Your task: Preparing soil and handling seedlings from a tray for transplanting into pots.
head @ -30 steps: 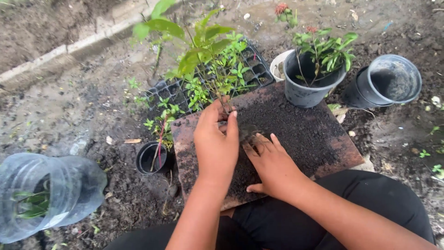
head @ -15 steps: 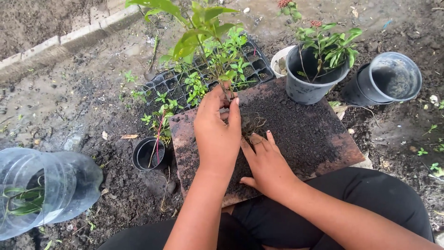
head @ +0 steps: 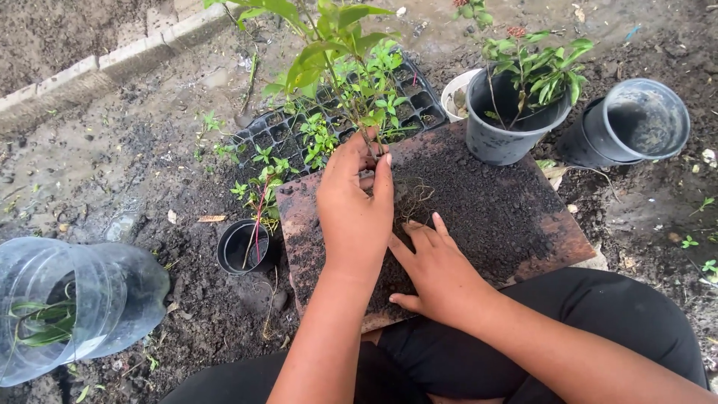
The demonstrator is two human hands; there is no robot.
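My left hand [head: 353,213] grips the thin stem of a leafy green plant [head: 329,52] and holds it upright above a brown board [head: 561,232] covered with dark soil. The plant's bare tangled roots [head: 413,200] hang just right of my fingers, slightly above the soil. My right hand [head: 437,265] rests flat on the soil below the roots, fingers spread, holding nothing.
A black seedling tray [head: 419,101] lies behind the board. A grey pot with a flowering plant [head: 508,138] stands at the board's back right, empty black pots [head: 636,123] beside it. A small black pot with a red stem [head: 243,247] sits left. A clear plastic bottle [head: 75,303] lies at far left.
My left hand has lifted the plant, so its roots came out of the soil and now hang free. My right hand stayed on the soil, shifting slightly.
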